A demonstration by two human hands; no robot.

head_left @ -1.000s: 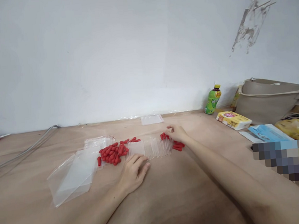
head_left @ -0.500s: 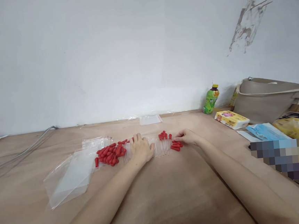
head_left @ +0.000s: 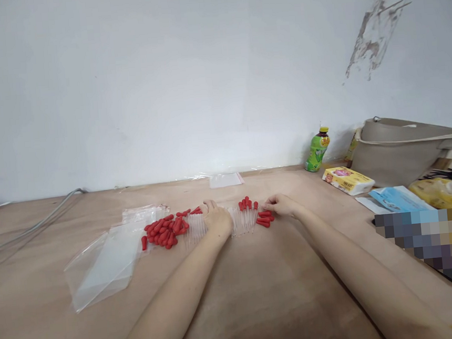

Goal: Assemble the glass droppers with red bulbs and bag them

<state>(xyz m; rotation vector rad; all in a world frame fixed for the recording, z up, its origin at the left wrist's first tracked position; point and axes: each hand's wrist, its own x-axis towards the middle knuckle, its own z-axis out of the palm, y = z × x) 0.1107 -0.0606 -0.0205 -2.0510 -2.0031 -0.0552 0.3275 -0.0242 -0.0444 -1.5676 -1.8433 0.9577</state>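
Note:
My left hand (head_left: 217, 219) lies over a row of thin clear tubes (head_left: 195, 229), its fingers bent together at their far ends. What its fingertips hold, if anything, is hidden. To the right, several droppers (head_left: 248, 216) with red rubber bulbs on top lie side by side. Beside them my right hand (head_left: 283, 205) has thumb and finger pinched, just above a few loose red rubber bulbs (head_left: 265, 219). I cannot make out what is in that pinch. A large heap of red rubber bulbs (head_left: 163, 232) sits left of the tubes, partly on clear plastic bags (head_left: 109, 259).
A small zip bag (head_left: 226, 180) lies by the wall. At the right stand a green drink bottle (head_left: 318, 151), a yellow tissue pack (head_left: 348, 180) and a grey bag (head_left: 402, 151), with a blue packet (head_left: 400, 199) nearer. A grey cable (head_left: 51, 214) crosses the left side.
My left hand has shifted slightly right and its fingers have drawn together, uncovering more tubes on its left. My right hand stays by the loose bulbs, almost unmoved.

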